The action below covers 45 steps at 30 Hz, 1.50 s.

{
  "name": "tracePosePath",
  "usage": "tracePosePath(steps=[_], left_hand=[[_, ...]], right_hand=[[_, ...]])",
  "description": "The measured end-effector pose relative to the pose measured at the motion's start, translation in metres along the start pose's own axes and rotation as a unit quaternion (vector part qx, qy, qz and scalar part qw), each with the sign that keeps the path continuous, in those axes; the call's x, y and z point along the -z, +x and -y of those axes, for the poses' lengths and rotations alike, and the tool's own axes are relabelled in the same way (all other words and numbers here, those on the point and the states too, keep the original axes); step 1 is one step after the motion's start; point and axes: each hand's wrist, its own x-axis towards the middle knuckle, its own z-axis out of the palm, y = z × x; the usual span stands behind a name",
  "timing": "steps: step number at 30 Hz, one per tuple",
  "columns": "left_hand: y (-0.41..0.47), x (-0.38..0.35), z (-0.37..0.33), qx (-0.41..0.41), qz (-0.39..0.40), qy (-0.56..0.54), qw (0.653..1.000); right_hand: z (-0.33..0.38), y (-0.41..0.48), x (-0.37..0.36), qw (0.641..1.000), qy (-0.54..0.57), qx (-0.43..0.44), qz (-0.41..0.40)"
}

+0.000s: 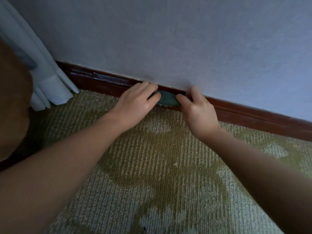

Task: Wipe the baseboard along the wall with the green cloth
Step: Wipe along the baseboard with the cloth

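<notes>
Two bare hands meet at the foot of the wall (168, 39), both on the green cloth (168, 99). The cloth is bunched into a short roll and lies against the dark reddish-brown baseboard (101, 80), with its lower, ragged edge down where the board meets the carpet (152, 157). Only the middle of the cloth shows; each end is hidden under a hand. The left hand (135, 102) covers the left end, its fingers curled over the top of the cloth toward the wall and its thumb lying along the front. The right hand (197, 110) holds the right end, with the thumb pressed on the front of the cloth and the fingers bent over the top edge of the baseboard, the fingertips touching the wall. Both forearms are bare and reach in from the bottom corners of the view. The baseboard runs from upper left to lower right, and pale scuffed streaks mark its glossy face to the left of the hands. A pale curtain (50, 78) hangs in folds at the far left, its hem resting on the carpet just beside the end of the baseboard. The carpet is ribbed, olive-green with lighter patches. A blurred brown shape (13, 98) fills the left edge; what it is cannot be told.
</notes>
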Motion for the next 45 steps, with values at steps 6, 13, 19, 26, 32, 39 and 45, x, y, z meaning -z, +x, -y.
tracePosePath(steps=[6, 13, 19, 26, 32, 39, 45], left_hand=[[-0.009, 0.005, 0.008, 0.082, 0.020, 0.003, 0.996], [-0.017, -0.006, -0.012, 0.036, -0.059, 0.005, 0.998], [-0.024, -0.006, -0.004, 0.063, -0.031, -0.009, 0.997], [-0.005, -0.005, 0.004, 0.049, -0.003, -0.031, 0.998], [0.001, -0.024, -0.005, 0.148, -0.034, -0.098, 0.984], [-0.002, -0.012, 0.010, -0.078, -0.048, 0.069, 0.993], [0.002, -0.010, 0.010, -0.053, 0.005, -0.005, 0.999]], right_hand=[[0.017, 0.009, -0.005, 0.999, 0.046, 0.001, -0.007], [0.011, -0.019, -0.006, 0.996, 0.075, -0.030, -0.034], [0.015, -0.011, -0.011, 0.998, 0.045, 0.008, -0.042], [0.009, 0.004, -0.011, 0.998, 0.026, 0.009, -0.056], [-0.002, -0.002, -0.009, 0.998, 0.019, 0.008, -0.051], [0.004, 0.003, -0.017, 0.997, 0.026, 0.016, -0.068], [0.003, -0.002, -0.017, 0.994, 0.061, -0.008, -0.087]])
